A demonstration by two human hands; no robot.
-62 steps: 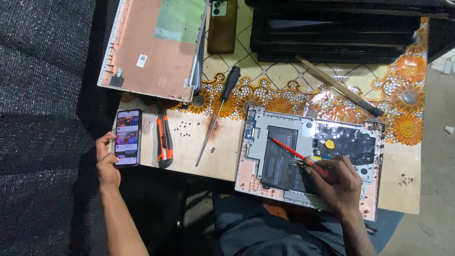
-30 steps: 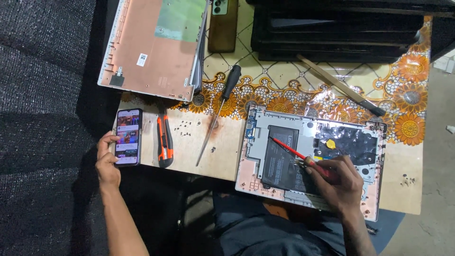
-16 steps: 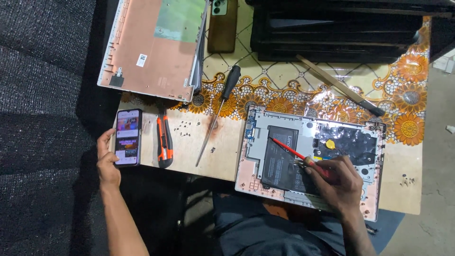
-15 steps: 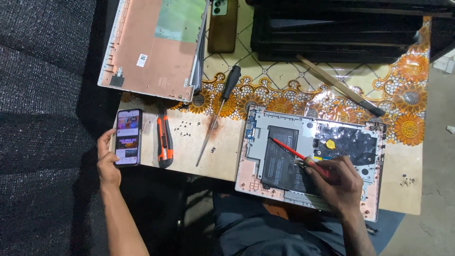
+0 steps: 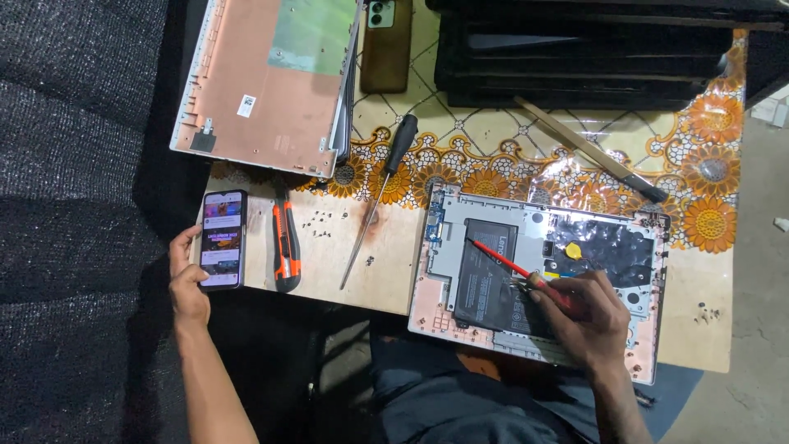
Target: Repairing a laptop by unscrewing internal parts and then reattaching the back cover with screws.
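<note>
An opened laptop base (image 5: 448,271) lies at the table's near edge, its black battery (image 5: 485,275) and circuit board exposed. My right hand (image 5: 588,316) rests on the base and grips a thin red-handled tool (image 5: 501,259) whose tip lies on the battery's upper left. At the table's left edge my left hand (image 5: 187,279) holds a lit smartphone (image 5: 222,238), thumb against its side.
An orange utility knife (image 5: 285,242) and a long black-handled screwdriver (image 5: 380,193) lie between the phone and the base, with small loose screws around. A pink laptop cover (image 5: 263,82), a brown phone (image 5: 386,45), stacked black laptops (image 5: 575,57) and a flat blade (image 5: 588,148) lie farther back.
</note>
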